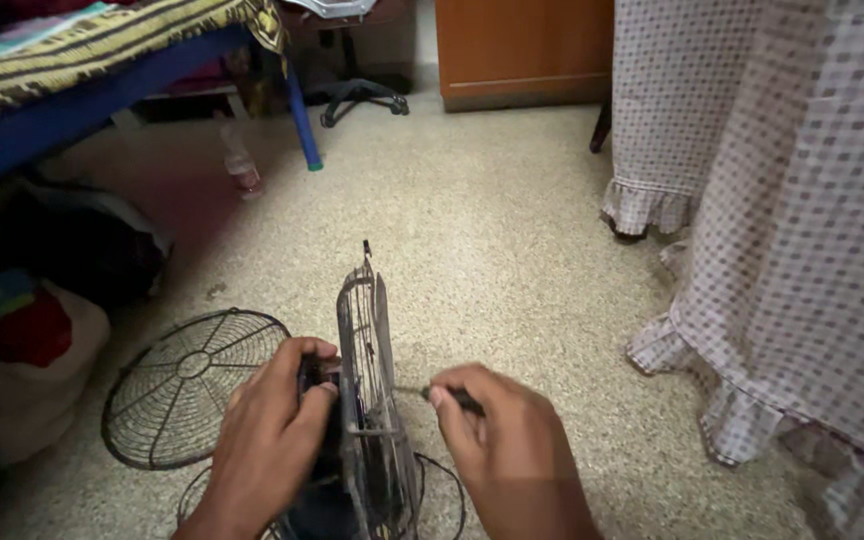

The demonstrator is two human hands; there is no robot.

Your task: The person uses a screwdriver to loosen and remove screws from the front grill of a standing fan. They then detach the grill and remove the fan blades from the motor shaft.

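Note:
A small dark table fan (pixel 367 400) stands edge-on in front of me on the speckled floor, its wire rear guard upright. My left hand (pixel 267 440) grips the motor housing behind the guard. My right hand (pixel 512 450) holds a thin dark screwdriver (pixel 442 395), its tip pointing left into the centre of the guard. The detached round front grille (pixel 187 385) lies flat on the floor just left of the fan, partly under my left wrist.
A blue-framed bed (pixel 102 95) with a patterned cover stands far left, bags and cloth (pixel 22 350) beneath it. A plastic bottle (pixel 240 160) lies near the bed leg. Checked frilled cloth (pixel 802 230) hangs on the right. A wooden cabinet (pixel 522 50) and chair base (pixel 357 95) are at the back.

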